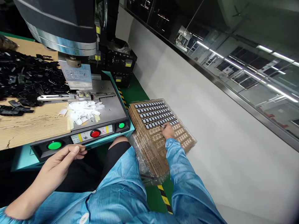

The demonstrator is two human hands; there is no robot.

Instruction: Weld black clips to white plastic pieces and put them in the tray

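Observation:
My right hand (168, 131) reaches down to the top plastic tray (158, 144), its fingers pinched on a small black-and-grey part (163, 126) at the edge of the filled rows. Several rows of like parts (153, 118) sit in the tray's pockets, and the pockets nearer me hold none. In front of the machine's control panel, my left hand (70, 154) hovers with its thumb closed against curled fingers. Nothing shows in it. Close by on the panel are a green button (54, 145) and a red button (95, 133).
A press machine head (63, 37) hangs over a metal fixture (83, 95). White cut pieces (83, 112) lie heaped before it. Black plastic parts (28, 77) cover the cardboard (30, 127) at left. Black crates (120, 60) stand behind. A white wall (187, 84) borders the tray stack.

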